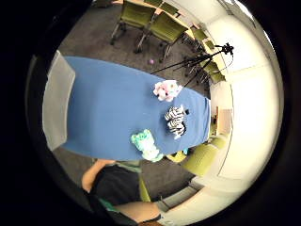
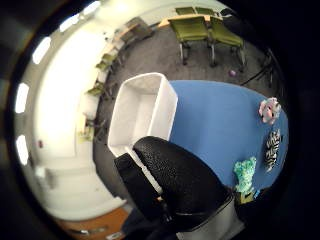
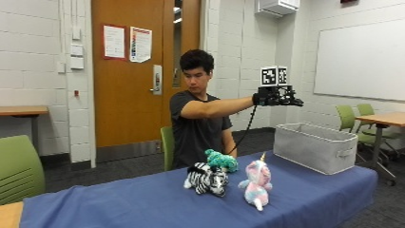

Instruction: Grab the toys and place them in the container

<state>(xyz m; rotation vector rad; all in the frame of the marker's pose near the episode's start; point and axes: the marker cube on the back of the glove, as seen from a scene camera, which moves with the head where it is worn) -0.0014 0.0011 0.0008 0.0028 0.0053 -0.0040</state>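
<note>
Three soft toys stand close together on the blue-covered table [image 3: 126, 202]: a zebra [image 3: 207, 179], a teal toy [image 3: 221, 160] behind it, and a pink unicorn [image 3: 256, 183] nearest the front edge. A grey fabric container [image 3: 314, 146] sits at the table's right end, and it looks empty in the thumb side palm view [image 2: 142, 107]. My gloved right hand [image 3: 278, 97] is raised high, above the container's near end, with fingers stretched out and nothing in them. The little finger side palm view looks down on the unicorn [image 1: 167, 90], the zebra [image 1: 176, 120] and the teal toy [image 1: 146, 145].
Green chairs [image 1: 155, 21] and a camera tripod [image 1: 207, 56] stand on the carpet beyond the table. Another green chair [image 3: 19, 168] is at the left, and a wooden table [image 3: 383, 118] with chairs is behind the container.
</note>
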